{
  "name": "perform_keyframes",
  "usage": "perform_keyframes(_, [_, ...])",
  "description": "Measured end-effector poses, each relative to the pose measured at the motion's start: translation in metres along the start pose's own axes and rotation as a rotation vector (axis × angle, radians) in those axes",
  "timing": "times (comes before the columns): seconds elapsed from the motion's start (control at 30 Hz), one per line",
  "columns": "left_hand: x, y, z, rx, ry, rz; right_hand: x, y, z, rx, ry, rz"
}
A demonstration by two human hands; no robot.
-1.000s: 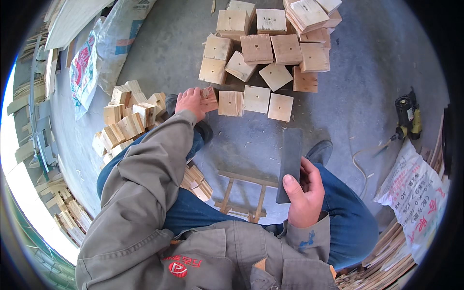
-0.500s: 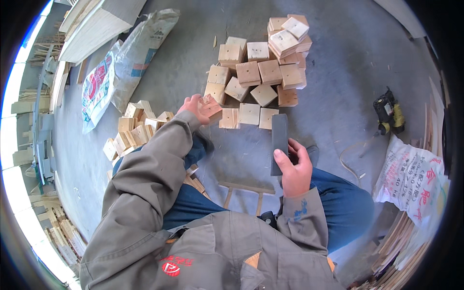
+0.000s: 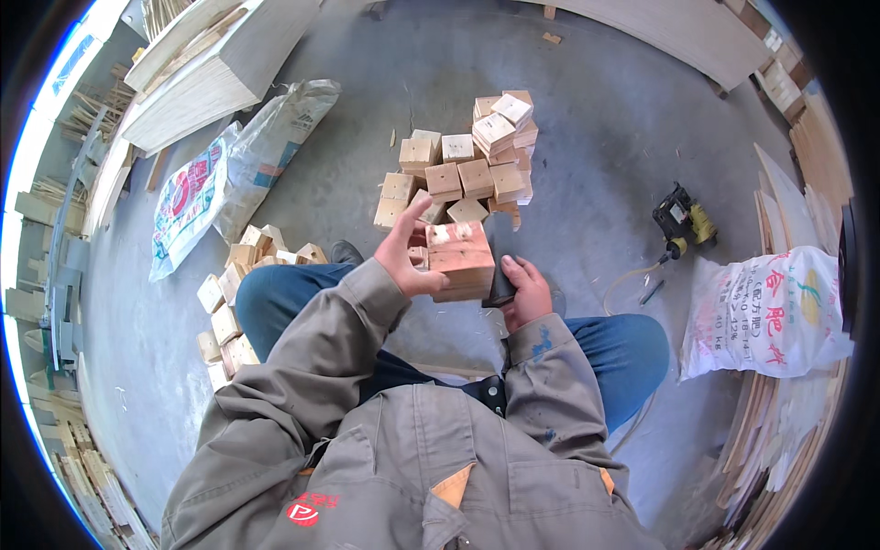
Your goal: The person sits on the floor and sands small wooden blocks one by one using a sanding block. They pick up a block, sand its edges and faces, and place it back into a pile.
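Observation:
My left hand [image 3: 404,252] holds a reddish wooden block [image 3: 461,261] up in front of my body, thumb and fingers around its left side. In my right hand [image 3: 528,291] is a dark grey, flat rectangular bar [image 3: 500,282], upright against or very close to the block's right side. Most of the bar is hidden behind the block and my fingers, so its exact kind does not show. Beyond my hands, several pale wooden blocks [image 3: 444,181] with small dark marks are piled on the floor, the pile higher at its right.
More wooden blocks [image 3: 225,323] lie left of my left knee. A white printed sack [image 3: 197,197] rests behind them. To the right are a black and yellow power tool [image 3: 680,218] with a hose or cord, another white sack [image 3: 770,316] and stacked boards [image 3: 779,431].
My left hand has lifted the reddish block off the floor and brought it right, to my right hand. The bar has moved left to meet it. The view has shifted too.

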State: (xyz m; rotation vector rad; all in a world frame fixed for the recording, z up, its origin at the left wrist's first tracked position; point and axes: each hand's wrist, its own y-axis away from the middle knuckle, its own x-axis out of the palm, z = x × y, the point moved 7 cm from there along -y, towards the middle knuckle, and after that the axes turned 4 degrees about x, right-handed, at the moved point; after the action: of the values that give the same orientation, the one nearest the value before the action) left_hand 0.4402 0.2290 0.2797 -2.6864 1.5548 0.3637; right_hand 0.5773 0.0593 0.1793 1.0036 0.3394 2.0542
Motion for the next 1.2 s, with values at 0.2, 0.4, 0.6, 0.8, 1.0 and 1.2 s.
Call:
perform_keyframes(0.2, [0.017,0.035,0.008,0.026,0.207,-0.174,-0.011,0.003,-0.032,0.136,-0.036,0.134])
perform_keyframes(0.4, [0.026,0.039,0.021,0.082,-0.002,-0.100,0.003,0.021,-0.035,0.275,-0.270,0.241])
perform_keyframes(0.6, [0.044,0.047,-0.005,0.078,0.119,-0.106,-0.005,0.023,-0.040,0.268,-0.305,0.333])
perform_keyframes(0.8, [0.051,0.040,0.023,0.115,0.236,-0.167,0.003,0.032,-0.036,0.265,-0.290,0.395])
perform_keyframes(1.0, [0.045,0.041,0.006,0.136,0.248,-0.191,0.000,0.021,-0.040,0.273,-0.258,0.320])
perform_keyframes(1.2, [0.031,0.038,0.026,0.093,0.320,-0.187,0.003,0.006,-0.062,0.326,-0.196,0.262])
